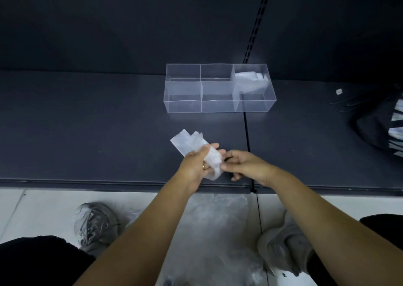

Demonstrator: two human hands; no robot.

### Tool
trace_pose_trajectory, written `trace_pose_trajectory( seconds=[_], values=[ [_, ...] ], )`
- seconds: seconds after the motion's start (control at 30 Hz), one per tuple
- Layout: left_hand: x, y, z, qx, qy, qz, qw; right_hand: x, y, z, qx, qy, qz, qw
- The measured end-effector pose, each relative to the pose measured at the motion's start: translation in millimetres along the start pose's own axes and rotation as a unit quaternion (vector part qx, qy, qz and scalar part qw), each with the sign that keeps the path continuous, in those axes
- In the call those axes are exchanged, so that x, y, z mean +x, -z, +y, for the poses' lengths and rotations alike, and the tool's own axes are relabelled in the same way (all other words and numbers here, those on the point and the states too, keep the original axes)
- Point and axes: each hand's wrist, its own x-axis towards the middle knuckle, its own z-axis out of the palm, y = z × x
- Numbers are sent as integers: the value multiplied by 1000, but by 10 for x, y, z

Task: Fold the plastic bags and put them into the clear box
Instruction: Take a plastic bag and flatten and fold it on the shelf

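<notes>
Item: plastic bag [187,143], a part-folded strip held above the near edge of the dark shelf [87,122], free end toward ten o'clock; left hand [196,163] curled around its middle, right hand [246,165] pinching the near end at three o'clock. Clear box [218,108] at twelve o'clock, folded bags [246,78] in its three-o'clock compartment. Risk: the slick film may spring open or slide if either pinch loosens.

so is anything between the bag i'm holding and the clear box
Nothing visible: only bare dark grey shelf lies between the translucent white plastic bag, held by the left hand and right hand, and the clear divided plastic box beyond.
</notes>
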Motion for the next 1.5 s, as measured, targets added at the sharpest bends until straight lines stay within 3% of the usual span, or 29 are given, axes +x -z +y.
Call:
trace_pose_trajectory(
  seconds=[0.23, 0.37, 0.5, 0.6, 0.63, 0.67, 0.77, 0.9, 1.0, 1.2, 1.27, 1.33, 1.4, 1.43, 1.5],
  values=[
    [287, 168, 138, 8, 42, 20, 999, 132, -119, 87, -68, -17, 84, 994],
    [398, 289, 267, -7, 43, 73, 996, 165, -148, 99, -77, -23, 116, 990],
    [420, 427, 416, -25, -53, 193, 979, 181, -147, 90, -80, -31, 127, 988],
    [268, 470, 283, 58, -136, 346, 926, 185, -149, 70, -81, -36, 129, 988],
    [173, 433, 180, 75, -140, 365, 917, 185, -153, 61, -81, -37, 130, 987],
    [66, 360, 69, 82, -124, 346, 926, 184, -158, 50, -82, -38, 132, 987],
    [-183, 112, -221, 96, -10, 191, 977, 170, -175, 9, -80, -40, 138, 986],
    [-311, -3, -424, 123, 43, 101, 986, 141, -212, -21, -82, -42, 150, 984],
    [-370, 1, -488, 132, 56, 89, 986, 146, -225, -35, -87, -50, 159, 982],
    [-447, 92, -530, 168, 69, 169, 969, 159, -234, -53, -84, -68, 167, 980],
    [-440, 95, -561, 265, -5, 228, 937, 161, -235, -55, -90, -69, 169, 979],
    [-445, 69, -575, 379, -171, 286, 863, 168, -238, -57, -95, -69, 169, 979],
    [-413, 43, -572, 481, -333, 241, 774, 175, -240, -61, -99, -68, 165, 979],
    [-368, 44, -600, 534, -373, 194, 733, 179, -242, -63, -102, -67, 161, 979],
    [-288, 94, -682, 601, -353, 121, 707, 186, -243, -65, -109, -66, 157, 979]
  ],
)
